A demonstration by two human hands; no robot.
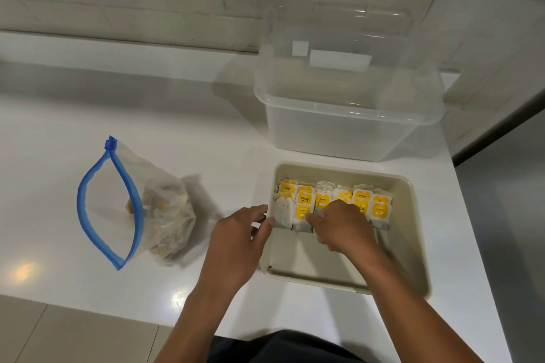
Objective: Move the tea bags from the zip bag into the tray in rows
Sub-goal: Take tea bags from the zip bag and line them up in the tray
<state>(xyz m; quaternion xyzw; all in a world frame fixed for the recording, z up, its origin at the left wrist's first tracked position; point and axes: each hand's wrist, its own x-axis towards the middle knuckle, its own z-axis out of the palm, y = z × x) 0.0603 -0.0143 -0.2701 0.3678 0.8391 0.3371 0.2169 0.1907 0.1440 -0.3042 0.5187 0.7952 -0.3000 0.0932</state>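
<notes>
Yellow-tagged tea bags (303, 206) rowed in beige tray (413, 233), open zip bag (132, 206) – left

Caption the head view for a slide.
Both hands line up tea bags in the beige tray; the open zip bag lies alongside.

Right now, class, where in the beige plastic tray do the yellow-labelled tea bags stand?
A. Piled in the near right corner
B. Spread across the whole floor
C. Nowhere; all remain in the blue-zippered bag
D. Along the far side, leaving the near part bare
D: the yellow-labelled tea bags stand in rows against the far wall of the beige plastic tray, and the tray floor nearer the person shows bare.
</notes>
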